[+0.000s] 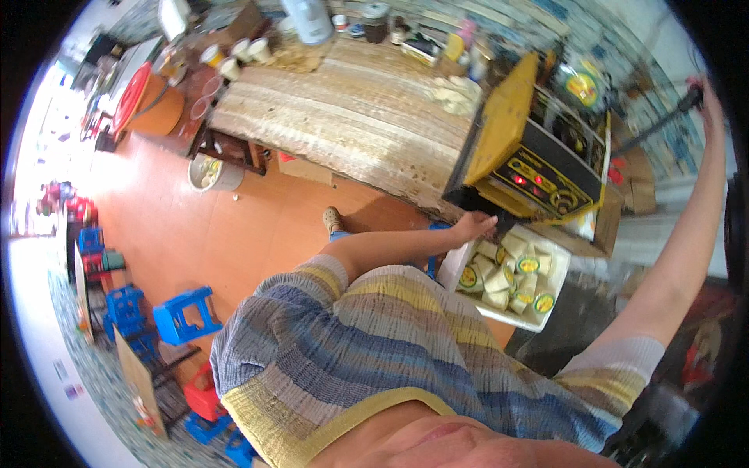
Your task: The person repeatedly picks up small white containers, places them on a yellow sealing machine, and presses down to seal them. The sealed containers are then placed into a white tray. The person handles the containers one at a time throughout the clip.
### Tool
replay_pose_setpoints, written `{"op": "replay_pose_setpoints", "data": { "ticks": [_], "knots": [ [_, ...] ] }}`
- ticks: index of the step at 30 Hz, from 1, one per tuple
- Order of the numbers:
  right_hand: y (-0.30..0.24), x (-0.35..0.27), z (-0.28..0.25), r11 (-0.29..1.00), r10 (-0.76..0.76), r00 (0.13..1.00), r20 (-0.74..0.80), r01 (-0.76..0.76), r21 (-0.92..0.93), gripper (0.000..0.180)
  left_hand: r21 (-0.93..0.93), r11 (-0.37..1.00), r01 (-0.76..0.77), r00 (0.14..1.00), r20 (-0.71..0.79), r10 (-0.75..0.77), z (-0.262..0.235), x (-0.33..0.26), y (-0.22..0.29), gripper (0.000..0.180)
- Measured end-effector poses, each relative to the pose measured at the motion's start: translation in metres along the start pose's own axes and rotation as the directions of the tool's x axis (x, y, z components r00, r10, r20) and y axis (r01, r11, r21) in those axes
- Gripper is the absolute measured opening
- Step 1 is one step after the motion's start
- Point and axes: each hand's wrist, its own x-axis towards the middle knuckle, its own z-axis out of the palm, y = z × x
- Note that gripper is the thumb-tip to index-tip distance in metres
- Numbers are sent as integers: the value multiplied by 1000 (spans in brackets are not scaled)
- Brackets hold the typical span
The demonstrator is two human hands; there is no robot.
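Observation:
A yellow-and-black cup-sealing machine (pixel 519 171) stands on the right end of the worktop, red indicator lights lit on its front. A long dark lever (pixel 655 125) runs from its right side. My right hand (pixel 709 105), arm stretched far out to the right, is closed round the lever's end. My left hand (pixel 472 227) is at the machine's lower front edge, its fingers closed against a dark part; what they grip is not clear. Below the machine is a white foam box (pixel 555 269) of cups (pixel 497 282) with green-and-yellow tops, lying in several directions.
The wooden worktop (pixel 335 117) holds a jug (pixel 308 22), paper cups (pixel 258 51) and jars at the back. An orange bucket (pixel 160 109) stands at its left end, a white bin (pixel 214 175) below. Blue stools (pixel 187 314) and tables are left behind me.

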Motion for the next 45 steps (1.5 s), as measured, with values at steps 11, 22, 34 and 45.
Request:
{"op": "replay_pose_setpoints", "data": {
  "ticks": [11, 22, 34, 45],
  "knots": [
    [-88, -396, 120, 907, -167, 719, -675, 380, 180, 31, 170, 970, 174, 962, -239, -131, -79, -89, 28, 34],
    [-34, -479, 170, 750, -478, 523, -706, 661, -19, 24, 199, 966, 166, 967, -226, -119, -68, -91, 31, 32],
    [-40, -480, 182, 750, -467, 523, -713, 662, -5, 25, 148, 960, 236, 959, -194, -206, -77, -103, 19, 28],
    [-54, -472, 167, 810, -398, 622, -675, 583, 60, 24, 15, 976, 219, 968, -125, -215, -63, -64, 9, 25]
  ]
}}
